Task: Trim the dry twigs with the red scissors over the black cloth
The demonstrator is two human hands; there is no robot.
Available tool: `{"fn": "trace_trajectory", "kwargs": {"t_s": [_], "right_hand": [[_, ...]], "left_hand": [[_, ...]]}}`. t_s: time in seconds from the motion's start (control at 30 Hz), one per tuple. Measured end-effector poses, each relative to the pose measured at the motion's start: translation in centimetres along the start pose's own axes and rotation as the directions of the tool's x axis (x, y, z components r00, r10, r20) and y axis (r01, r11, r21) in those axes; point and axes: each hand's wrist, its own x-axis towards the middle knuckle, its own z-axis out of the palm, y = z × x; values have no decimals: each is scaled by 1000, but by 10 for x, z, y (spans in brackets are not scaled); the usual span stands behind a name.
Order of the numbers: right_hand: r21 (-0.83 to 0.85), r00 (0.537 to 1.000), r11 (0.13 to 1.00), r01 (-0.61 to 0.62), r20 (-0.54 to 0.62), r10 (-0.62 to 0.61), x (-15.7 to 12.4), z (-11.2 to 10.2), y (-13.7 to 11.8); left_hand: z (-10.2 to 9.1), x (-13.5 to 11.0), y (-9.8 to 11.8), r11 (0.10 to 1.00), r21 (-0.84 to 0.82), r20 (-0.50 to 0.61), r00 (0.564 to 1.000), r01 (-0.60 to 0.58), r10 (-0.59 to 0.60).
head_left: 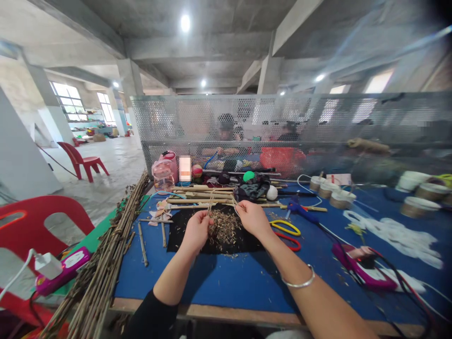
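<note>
well, the pink see-through plastic jar (164, 173) stands at the far edge of the table, left of centre; what is in it cannot be told. three low round brown tubs with pale tops (328, 189) sit in a row right of centre, and more like them blur out toward the right edge; their contents are hidden.

just below the middle of the frame a black cloth (176, 235) lies on the blue table top (219, 280) and bears a loose heap of dry brown chaff (223, 230). the left hand (197, 229) is closed tight and the right hand (252, 218) is pinched narrow, each gripping thin pale dry stalks (211, 205) that rise just above the heap, between the two hands. a silver bangle (300, 283) circles the right wrist.

a long bundle of brown sticks (109, 254) runs along the table's left edge. a grey perforated metal screen (247, 117) closes the far side, with people behind it. the room is bare concrete with pillars, ceiling lamps and windows in the upper left.

counted: two red plastic chairs (83, 162) at the left, and one pair of scissors with a yellow and a red loop (286, 229) just right of the right hand.
</note>
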Motion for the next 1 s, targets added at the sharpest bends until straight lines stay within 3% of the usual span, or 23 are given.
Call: {"fn": "trace_trajectory", "kwargs": {"t_s": [0.1,0.27,0.37,0.43,0.53,0.6,0.67,0.8,0.9,0.93,0.97,1.0], "right_hand": [[102,1000,995,-6,24,3,-2,3,-2],[294,997,956,19,65,-40,-9,12,-13],[322,995,947,-5,91,-26,-13,16,-17],[283,999,959,-8,43,-5,-13,16,-16],[262,994,964,-35,-95,62,-13,12,-10],[353,988,933,-66,-108,111,-15,8,-5],[491,991,865,-102,-24,130,-19,6,-4],[726,966,639,-253,232,118,-26,10,-15],[790,921,480,-382,368,128,-26,15,-29],[795,907,443,-414,401,127,-25,17,-33],[797,895,416,-438,430,119,-24,20,-38],[797,886,398,-454,452,107,-23,23,-43]], "left_hand": [[-14,2,1,1000,-3,-64,998,-5,5],[-29,-4,19,993,-82,-154,983,85,-97],[-33,-5,20,998,-41,-178,982,54,-61],[-37,-3,14,999,31,-216,976,7,0],[-50,4,-3,990,131,-380,919,-56,102],[-66,10,-12,979,202,-465,875,-44,135],[-84,14,-18,944,330,-486,855,-9,178],[-112,19,-15,779,597,-496,851,189,174],[-114,16,-8,684,657,-616,748,317,245],[-110,13,-6,685,659,-638,713,309,292],[-103,9,-4,703,663,-625,706,256,333],[-94,4,-3,747,650,-564,748,140,350]]}}
